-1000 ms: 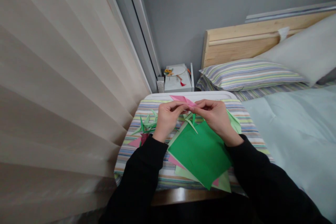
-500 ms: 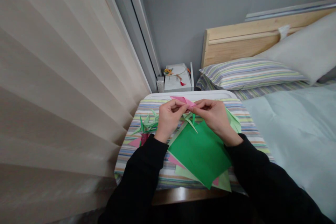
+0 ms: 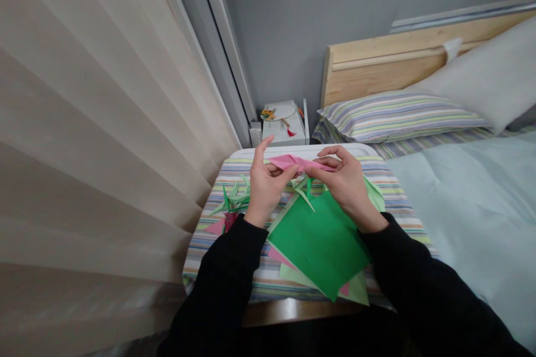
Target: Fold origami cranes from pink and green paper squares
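Observation:
A folded piece of pink origami paper (image 3: 293, 162) is held up between my two hands, above the far part of the small table. My left hand (image 3: 266, 184) pinches its left part with thumb and lower fingers, the index finger raised clear. On the other side, my right hand (image 3: 342, 181) grips the paper between thumb and fingers. Below lies a square green paper sheet (image 3: 320, 245), on top of pink and light green sheets. Folded green paper cranes (image 3: 237, 199) sit left of my left hand, and a light green folded piece (image 3: 302, 189) lies under the pink paper.
A striped cloth (image 3: 259, 279) covers the table (image 3: 360, 149). Dark red and pink paper (image 3: 229, 221) lies by my left sleeve. A beige curtain (image 3: 104, 150) hangs at left; a bed (image 3: 469, 195) stands at right. Scissors (image 3: 268, 114) rest on a white cabinet (image 3: 276, 136) behind.
My left index finger has lifted off the paper and points up. The fingers of my right hand have spread a little, and more of the pink paper shows between the hands.

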Demonstrator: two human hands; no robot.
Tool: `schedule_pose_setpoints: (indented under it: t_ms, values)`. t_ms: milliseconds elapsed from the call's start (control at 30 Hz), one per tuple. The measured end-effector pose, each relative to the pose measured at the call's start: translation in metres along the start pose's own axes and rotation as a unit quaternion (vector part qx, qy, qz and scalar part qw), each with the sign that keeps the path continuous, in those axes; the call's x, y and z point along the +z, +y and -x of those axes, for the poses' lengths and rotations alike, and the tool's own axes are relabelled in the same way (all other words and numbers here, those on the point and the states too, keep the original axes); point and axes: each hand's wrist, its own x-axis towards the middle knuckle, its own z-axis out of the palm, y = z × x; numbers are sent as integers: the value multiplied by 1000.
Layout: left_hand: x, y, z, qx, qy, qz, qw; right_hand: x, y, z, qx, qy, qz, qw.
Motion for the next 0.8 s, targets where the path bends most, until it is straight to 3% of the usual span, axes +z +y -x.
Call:
schedule_pose_setpoints:
  t_ms: [100,267,433,800]
  values:
    - [-3,2,-1,-36,-40,-11,998,-3,2,-4,-17,21,-27,999]
    - [-3,2,0,-99,-156,-30,982,-7,5,-8,-23,18,-63,998]
    - [-2,0,-2,-62,-137,-20,988,-8,3,-6,11,-23,-32,999]
    - [-2,4,1,-93,-139,-7,986,-8,5,-6,78,-66,-75,992]
